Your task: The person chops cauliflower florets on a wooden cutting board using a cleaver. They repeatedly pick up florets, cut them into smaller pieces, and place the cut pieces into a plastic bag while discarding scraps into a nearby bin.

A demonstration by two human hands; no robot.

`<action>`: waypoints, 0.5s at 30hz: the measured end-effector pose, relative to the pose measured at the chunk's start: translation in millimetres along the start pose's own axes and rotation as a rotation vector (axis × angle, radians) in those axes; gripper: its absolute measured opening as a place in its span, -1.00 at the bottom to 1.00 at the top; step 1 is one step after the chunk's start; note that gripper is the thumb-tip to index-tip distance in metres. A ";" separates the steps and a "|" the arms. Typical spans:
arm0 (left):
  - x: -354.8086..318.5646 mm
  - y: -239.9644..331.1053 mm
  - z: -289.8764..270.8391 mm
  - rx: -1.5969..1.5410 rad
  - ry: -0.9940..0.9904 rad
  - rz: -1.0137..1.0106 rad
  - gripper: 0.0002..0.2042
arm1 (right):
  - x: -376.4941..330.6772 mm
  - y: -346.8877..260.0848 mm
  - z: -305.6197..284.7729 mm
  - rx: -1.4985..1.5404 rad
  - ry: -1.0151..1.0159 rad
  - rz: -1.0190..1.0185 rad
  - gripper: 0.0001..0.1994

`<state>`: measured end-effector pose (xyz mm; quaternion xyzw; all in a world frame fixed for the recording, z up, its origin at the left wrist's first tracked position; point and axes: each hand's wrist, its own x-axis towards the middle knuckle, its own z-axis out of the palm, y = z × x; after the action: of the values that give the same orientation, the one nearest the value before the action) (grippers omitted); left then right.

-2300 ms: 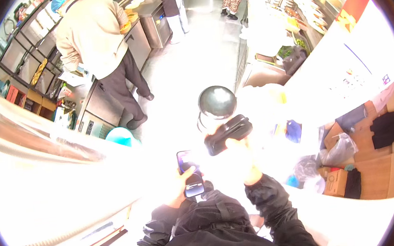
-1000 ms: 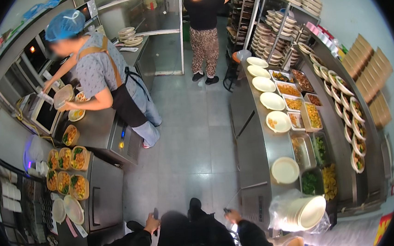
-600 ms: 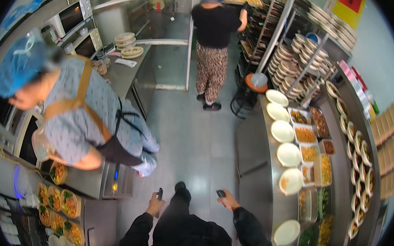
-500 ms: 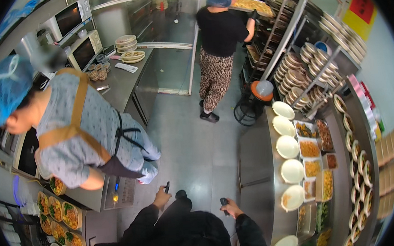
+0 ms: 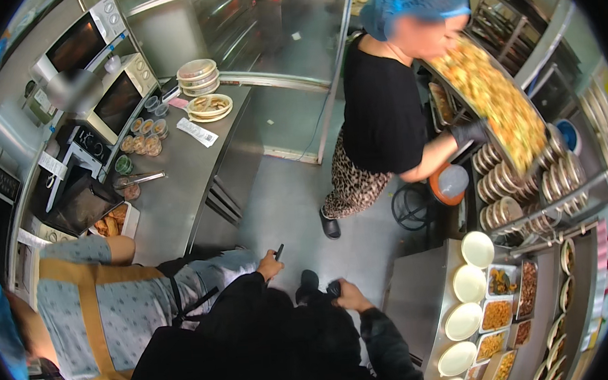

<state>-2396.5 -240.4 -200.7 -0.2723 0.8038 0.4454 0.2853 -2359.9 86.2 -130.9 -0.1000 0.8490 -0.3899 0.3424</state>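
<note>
My left hand (image 5: 271, 267) is closed around a small black stick-like object (image 5: 279, 251), one end of which pokes up past the fingers. My right hand (image 5: 355, 298) grips a similar short black object (image 5: 334, 288). Both hands are in front of my dark-clothed body, above the floor, touching no counter. What these black objects are I cannot make out. Nearest my left hand is the leg of a co-worker in an apron (image 5: 100, 320). To the right of my right hand is a counter with several empty pale bowls (image 5: 464, 320).
Ahead at right, a co-worker in black (image 5: 386, 105) carries a large tray of chopped yellowish food (image 5: 500, 96). Beside them stands a black stool (image 5: 411, 206). Racks of stacked bowls (image 5: 499, 174) line the right. At left, a steel counter (image 5: 174, 179) holds microwaves (image 5: 120, 101) and small cups.
My view has moved forward along the aisle. The co-worker in black has turned to the right with the tray and appears much closer. The aproned co-worker is now lower at the left edge.
</note>
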 end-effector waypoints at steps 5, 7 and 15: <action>71.0 34.3 -36.9 -0.116 -0.011 -0.087 -0.30 | 91.2 -92.2 -49.7 -0.021 -0.067 -0.243 -0.37; 110.1 52.6 -51.8 -0.045 0.018 -0.092 -0.30 | 122.8 -120.0 -60.5 -0.006 -0.121 -0.233 -0.37; 260.8 190.1 -108.8 -0.057 -0.097 -0.029 -0.31 | 265.0 -207.9 -159.7 0.026 0.111 -0.070 -0.20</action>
<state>-2731.2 -296.6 -229.0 -0.2699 0.7721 0.4765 0.3224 -2683.0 -75.2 -38.7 -0.1032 0.8574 -0.4177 0.2823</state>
